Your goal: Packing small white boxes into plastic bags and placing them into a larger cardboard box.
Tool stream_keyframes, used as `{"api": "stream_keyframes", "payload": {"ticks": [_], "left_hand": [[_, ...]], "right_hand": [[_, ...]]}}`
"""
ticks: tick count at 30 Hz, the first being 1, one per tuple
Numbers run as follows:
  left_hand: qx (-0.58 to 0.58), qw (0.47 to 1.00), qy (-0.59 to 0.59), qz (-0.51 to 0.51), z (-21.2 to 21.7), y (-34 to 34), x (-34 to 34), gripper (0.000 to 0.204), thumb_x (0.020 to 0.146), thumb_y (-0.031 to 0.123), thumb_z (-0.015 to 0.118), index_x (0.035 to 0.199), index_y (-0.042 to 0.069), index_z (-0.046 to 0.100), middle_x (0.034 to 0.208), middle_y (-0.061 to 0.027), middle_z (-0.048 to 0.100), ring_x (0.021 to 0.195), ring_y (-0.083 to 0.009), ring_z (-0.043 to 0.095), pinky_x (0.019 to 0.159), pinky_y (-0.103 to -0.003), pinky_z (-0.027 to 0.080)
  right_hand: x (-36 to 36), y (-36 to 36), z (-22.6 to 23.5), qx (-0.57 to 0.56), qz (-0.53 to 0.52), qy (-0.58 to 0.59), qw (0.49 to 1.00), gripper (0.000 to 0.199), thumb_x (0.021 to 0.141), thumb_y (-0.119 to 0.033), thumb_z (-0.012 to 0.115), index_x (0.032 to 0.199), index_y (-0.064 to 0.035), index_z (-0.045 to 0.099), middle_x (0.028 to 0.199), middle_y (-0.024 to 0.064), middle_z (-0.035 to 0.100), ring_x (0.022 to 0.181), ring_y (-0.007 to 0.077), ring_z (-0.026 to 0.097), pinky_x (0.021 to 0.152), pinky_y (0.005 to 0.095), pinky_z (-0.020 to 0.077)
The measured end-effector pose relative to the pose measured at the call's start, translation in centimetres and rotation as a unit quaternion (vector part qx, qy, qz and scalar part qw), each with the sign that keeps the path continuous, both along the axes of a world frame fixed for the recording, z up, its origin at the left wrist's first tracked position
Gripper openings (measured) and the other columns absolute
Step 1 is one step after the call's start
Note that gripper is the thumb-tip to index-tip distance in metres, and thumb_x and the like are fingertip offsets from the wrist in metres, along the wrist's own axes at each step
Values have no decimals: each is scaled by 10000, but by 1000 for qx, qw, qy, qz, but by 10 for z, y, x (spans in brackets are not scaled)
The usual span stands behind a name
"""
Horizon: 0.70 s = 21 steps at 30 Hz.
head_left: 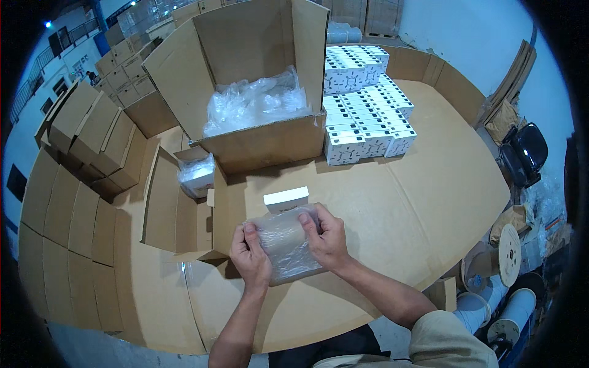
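Both my hands hold a clear plastic bag [285, 245] over the cardboard-covered table [423, 202]. My left hand [250, 254] grips its left edge, my right hand [326, 238] its right edge. A small white box [286, 199] lies on the table just beyond the bag, touching its far end. Whether anything is inside the bag I cannot tell.
A large open cardboard carton [245, 92] with crumpled clear plastic [254, 101] stands behind. Stacked white boxes [365, 104] sit to its right. A bagged white box [197, 175] lies left. Flat cartons [80, 159] pile at left; cable spools [500, 257] and a black chair [521, 153] stand at right.
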State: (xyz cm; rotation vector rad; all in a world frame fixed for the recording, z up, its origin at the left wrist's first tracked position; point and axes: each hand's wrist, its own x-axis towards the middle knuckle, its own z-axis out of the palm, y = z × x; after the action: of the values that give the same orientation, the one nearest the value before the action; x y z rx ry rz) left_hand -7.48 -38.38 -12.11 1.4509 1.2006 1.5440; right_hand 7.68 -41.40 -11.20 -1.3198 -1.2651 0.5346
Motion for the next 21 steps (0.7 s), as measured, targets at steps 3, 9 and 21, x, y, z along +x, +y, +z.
{"api": "stream_keyframes", "payload": {"ticks": [3, 9, 21], "left_hand": [[-11, 1000, -3, -6, 4, -3, 6, 362, 1102, 297, 467, 866, 37, 558, 705, 51, 458, 592, -30, 433, 510, -213, 348], [-5, 999, -29, 16, -2, 5, 1, 345, 1102, 310, 457, 923, 42, 579, 743, 48, 493, 589, -28, 438, 493, -208, 358], [-128, 954, -129, -237, 1, -4, 3, 554, 814, 60, 855, 1262, 0, 533, 1136, -92, 678, 1033, -159, 669, 887, -292, 559]], "right_hand": [[3, 2, -8, 15, -20, 39, 999, 285, 1066, -222, 533, 909, 1, 616, 606, -8, 498, 544, 45, 412, 491, 260, 360], [0, -3, 8, -61, 3, 67, 996, 256, 1019, -226, 620, 924, 11, 612, 625, 99, 578, 579, 114, 555, 550, 327, 461], [28, 9, 5, -36, 33, 184, 982, 129, 992, -132, 661, 1000, -4, 668, 880, 34, 697, 786, 78, 623, 679, 260, 506]]}}
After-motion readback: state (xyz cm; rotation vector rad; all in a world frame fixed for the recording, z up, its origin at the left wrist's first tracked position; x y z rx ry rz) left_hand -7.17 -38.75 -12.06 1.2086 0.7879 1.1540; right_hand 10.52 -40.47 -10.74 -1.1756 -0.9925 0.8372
